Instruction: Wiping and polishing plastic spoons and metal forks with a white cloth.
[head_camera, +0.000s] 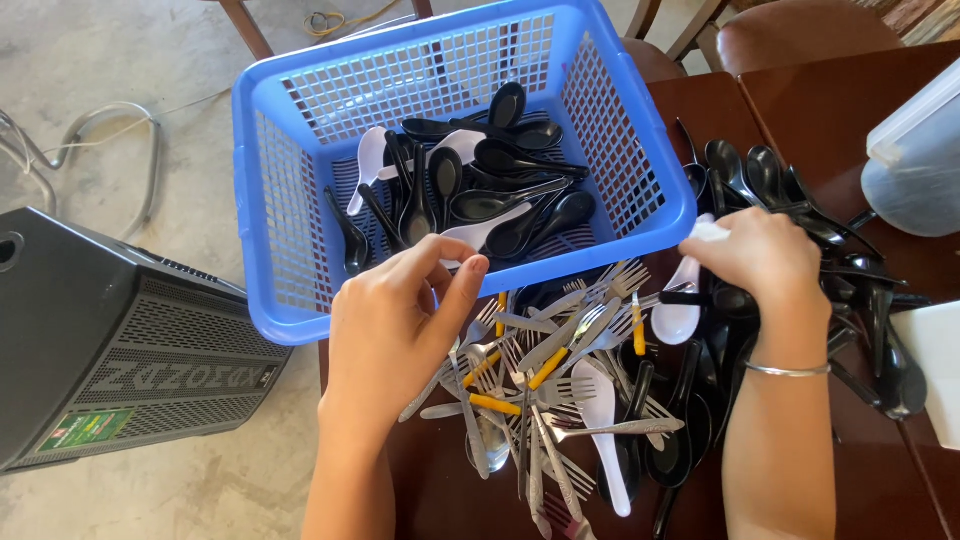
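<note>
Beside basket (655, 215) rim, hands (400, 320) over cutlery (560, 390)

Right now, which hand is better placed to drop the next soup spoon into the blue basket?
Right hand: its grip is pinching a white spoon handle right beside the blue basket rim. The left hand hovers empty above the forks.

Blue plastic lattice basket (290, 200), faintly glossy; glossy black plastic spoons (520, 165); shiny metal forks (570, 340); smooth white plastic spoon (678, 310); polished dark wood table (850, 110); matt rough concrete floor (120, 60).
</note>
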